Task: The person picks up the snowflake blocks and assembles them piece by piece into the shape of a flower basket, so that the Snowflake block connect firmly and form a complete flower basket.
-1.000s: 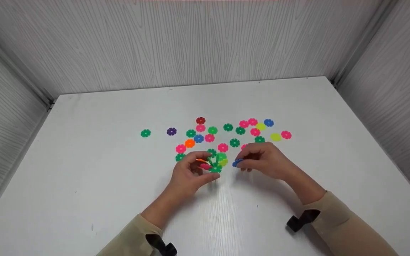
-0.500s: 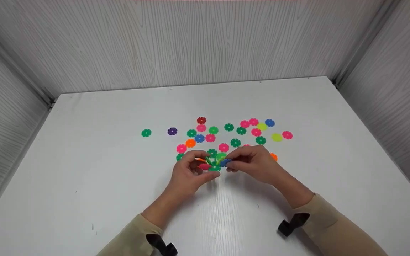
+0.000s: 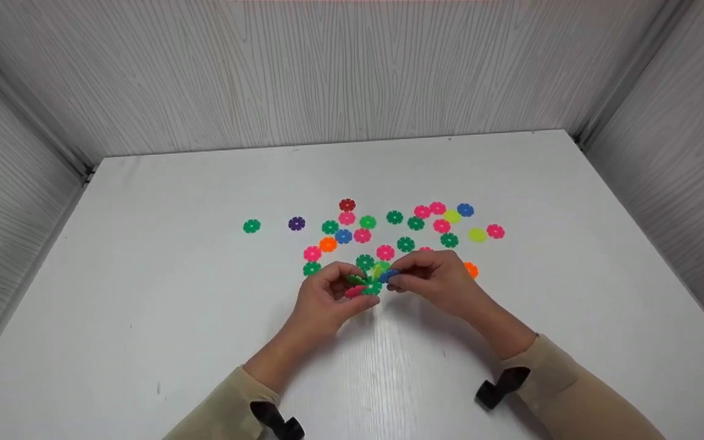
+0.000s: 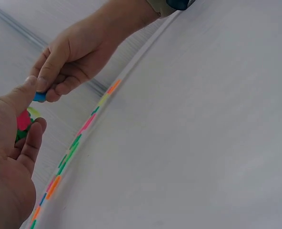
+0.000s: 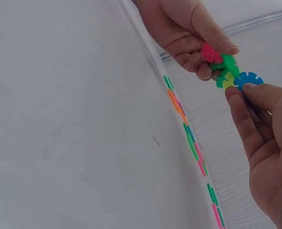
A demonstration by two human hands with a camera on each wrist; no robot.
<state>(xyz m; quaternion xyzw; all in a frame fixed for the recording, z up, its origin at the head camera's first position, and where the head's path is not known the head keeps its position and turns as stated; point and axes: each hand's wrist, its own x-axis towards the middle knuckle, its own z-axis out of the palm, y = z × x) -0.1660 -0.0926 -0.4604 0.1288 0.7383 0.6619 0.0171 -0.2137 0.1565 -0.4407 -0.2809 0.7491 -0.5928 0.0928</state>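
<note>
My left hand (image 3: pixel 326 300) holds a small cluster of joined, notched flower-shaped plastic discs. A green disc (image 3: pixel 372 286) faces up in it, with a pink disc (image 5: pixel 210 53) and a yellow disc (image 5: pixel 228 80) attached around it. Between thumb and fingertips, my right hand (image 3: pixel 439 283) pinches a blue disc (image 5: pixel 248 78). In the right wrist view that blue disc meets the cluster's edge beside the yellow one; whether its notch is engaged cannot be told. Part of the cluster is hidden behind the left fingers.
Loose discs in several colours lie flat beyond the hands, among them a dark red disc (image 3: pixel 347 205), a purple disc (image 3: pixel 297 223) and an orange disc (image 3: pixel 470 270). The white table (image 3: pixel 205 342) is bounded by a grained back wall (image 3: pixel 340 73) and side walls.
My right hand has moved left, bringing the blue disc from apart to against the cluster. My left hand has stayed in place while the cluster tilted slightly, and its orange piece is out of sight.
</note>
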